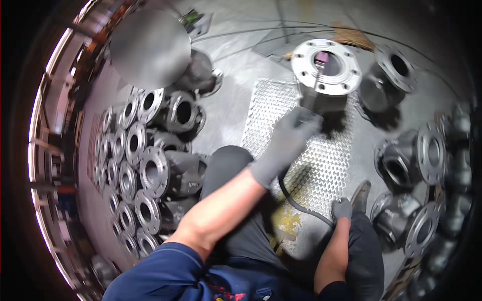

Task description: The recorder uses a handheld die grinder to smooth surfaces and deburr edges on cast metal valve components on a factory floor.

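Observation:
My left hand [288, 143], in a grey glove, is closed around a die grinder, whose body is mostly hidden by the fingers. Its thin shaft [318, 83] points away from me and ends in a pink grinding stone [322, 58] over the bore of a flanged metal casting [303, 75]. The casting stands upright, its pale flange with bolt holes facing up. A dark hose [301, 206] hangs in a curve from below the left hand to my right wrist. My right hand [342, 208], also gloved, is by my right leg with fingers curled; what they hold is hidden.
A patterned metal plate [271, 108] lies under the work. Stacked flanged castings [155, 170] fill the left side. More castings [389, 83] stand along the right, one [431, 153] near my foot. Cables [241, 33] cross the floor at the far side. A grey blurred disc covers the upper left.

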Demonstrator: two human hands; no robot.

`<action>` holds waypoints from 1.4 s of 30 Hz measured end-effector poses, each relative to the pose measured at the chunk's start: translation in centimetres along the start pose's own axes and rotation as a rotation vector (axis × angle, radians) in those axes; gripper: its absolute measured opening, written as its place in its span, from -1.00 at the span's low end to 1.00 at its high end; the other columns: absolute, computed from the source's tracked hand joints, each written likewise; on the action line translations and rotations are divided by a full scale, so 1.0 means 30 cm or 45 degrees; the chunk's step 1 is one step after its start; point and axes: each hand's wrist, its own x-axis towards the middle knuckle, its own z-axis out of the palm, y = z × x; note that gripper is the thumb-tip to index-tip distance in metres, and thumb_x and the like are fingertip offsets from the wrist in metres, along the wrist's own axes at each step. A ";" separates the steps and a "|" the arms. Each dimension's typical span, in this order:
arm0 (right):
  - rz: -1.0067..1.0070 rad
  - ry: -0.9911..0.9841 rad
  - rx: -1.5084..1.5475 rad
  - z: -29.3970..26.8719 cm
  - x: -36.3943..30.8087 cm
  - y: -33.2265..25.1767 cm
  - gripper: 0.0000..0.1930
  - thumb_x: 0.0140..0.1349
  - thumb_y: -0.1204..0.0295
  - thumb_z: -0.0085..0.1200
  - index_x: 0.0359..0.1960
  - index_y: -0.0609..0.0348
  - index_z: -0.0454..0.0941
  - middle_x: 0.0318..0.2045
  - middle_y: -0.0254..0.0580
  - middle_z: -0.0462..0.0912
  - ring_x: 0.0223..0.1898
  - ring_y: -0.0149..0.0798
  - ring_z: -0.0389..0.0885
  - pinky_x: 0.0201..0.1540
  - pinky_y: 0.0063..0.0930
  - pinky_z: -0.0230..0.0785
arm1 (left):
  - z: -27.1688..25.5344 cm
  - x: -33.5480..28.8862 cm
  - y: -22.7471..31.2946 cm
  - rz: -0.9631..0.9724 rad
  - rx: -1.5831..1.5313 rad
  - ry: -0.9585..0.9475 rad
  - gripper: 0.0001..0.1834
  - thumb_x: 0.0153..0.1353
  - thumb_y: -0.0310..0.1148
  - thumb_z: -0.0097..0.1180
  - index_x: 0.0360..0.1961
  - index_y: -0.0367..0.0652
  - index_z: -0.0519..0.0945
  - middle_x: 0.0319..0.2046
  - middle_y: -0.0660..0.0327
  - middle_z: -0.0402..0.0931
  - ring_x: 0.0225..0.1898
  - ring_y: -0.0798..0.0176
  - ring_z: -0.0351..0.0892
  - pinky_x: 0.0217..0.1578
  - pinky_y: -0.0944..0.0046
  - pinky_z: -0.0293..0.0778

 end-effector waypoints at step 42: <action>-0.349 0.091 2.514 -0.930 -0.688 -0.718 -0.56 0.71 0.24 -0.20 0.35 0.34 0.43 -0.12 -0.18 0.59 -0.38 -0.43 0.44 -0.45 -0.51 0.28 | -0.114 0.410 0.024 1.033 1.375 -0.249 -0.20 0.06 -0.10 0.48 0.32 -0.23 0.54 -0.01 -0.15 0.70 0.02 -0.19 0.72 0.09 -0.11 0.61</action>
